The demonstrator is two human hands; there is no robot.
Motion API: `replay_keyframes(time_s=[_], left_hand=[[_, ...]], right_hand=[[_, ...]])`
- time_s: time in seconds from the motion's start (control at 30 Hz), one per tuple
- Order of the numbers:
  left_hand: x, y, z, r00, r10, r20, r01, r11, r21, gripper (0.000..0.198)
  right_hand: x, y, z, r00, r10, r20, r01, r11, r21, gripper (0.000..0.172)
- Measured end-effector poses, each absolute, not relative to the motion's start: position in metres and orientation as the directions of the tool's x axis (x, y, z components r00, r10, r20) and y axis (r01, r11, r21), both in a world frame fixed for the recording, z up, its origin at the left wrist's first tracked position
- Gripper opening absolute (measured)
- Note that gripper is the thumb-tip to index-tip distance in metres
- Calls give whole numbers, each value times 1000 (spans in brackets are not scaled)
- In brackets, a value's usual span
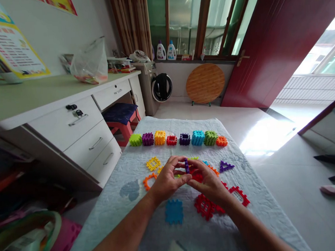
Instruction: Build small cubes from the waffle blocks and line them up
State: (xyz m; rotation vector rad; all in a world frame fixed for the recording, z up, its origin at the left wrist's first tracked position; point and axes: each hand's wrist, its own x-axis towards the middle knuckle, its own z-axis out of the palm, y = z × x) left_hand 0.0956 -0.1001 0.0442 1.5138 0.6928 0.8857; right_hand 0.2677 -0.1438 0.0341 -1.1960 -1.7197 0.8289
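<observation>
My left hand point(168, 180) and my right hand point(209, 179) meet over the middle of the table. Their fingers close around a purple toothed building piece point(186, 166), held on edge. Behind and below my fingers, red pieces point(197, 176) are partly covered. A yellow piece point(153, 164) and an orange one point(148, 181) lie left of my left hand. In front of my wrists rests a flat blue square piece point(174, 212). Near my right forearm are a red gear-like piece point(204, 206) and a red frame point(240, 196). A purple triangle point(226, 166) lies farther right.
Across the far end of the cloth-covered table point(119, 219) stands a row of several coloured toothed blocks point(198, 137). A white desk point(71, 124) and a stool point(121, 114) are at the left, with a washing machine point(148, 85) behind. A red door point(253, 44) stands right.
</observation>
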Motion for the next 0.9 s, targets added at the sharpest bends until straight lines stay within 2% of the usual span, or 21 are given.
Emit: replay_keyframes(time_s=[0.1,0.2,0.27,0.37,0.47,0.53,0.67,0.77,0.9], left_hand=[[92,-101,43,604,795,64,-150,35,988,45],[91,-103,41,624,781,40,-170,86,982,46],[91,-104,39,615,785,66,-144,30,989,47],[87,-102,39,591,791,157,-40,-166,985,48],[76,-91,41,475,832,286,147,-396,907,42],[64,-78,41,341,865,368,283,-468,837,33],[41,-49,28,148,899,412,450,-432,781,25],[33,-37,15,134,910,392,493,-404,770,27],[34,-35,7,190,920,342,494,-391,777,29]], right_hand=[[267,-140,29,-163,949,270,318,309,-896,49],[265,-139,29,-166,960,224,307,266,-914,50],[263,-139,29,-167,967,191,321,237,-917,50],[263,-137,31,-149,970,190,438,237,-867,50],[273,-124,39,-144,957,252,614,286,-735,47],[284,-107,50,-151,941,303,711,316,-628,45],[303,-58,76,-116,937,330,878,252,-407,47],[304,-22,88,-143,945,293,949,215,-232,48],[295,14,89,-241,962,126,966,251,-64,48]])
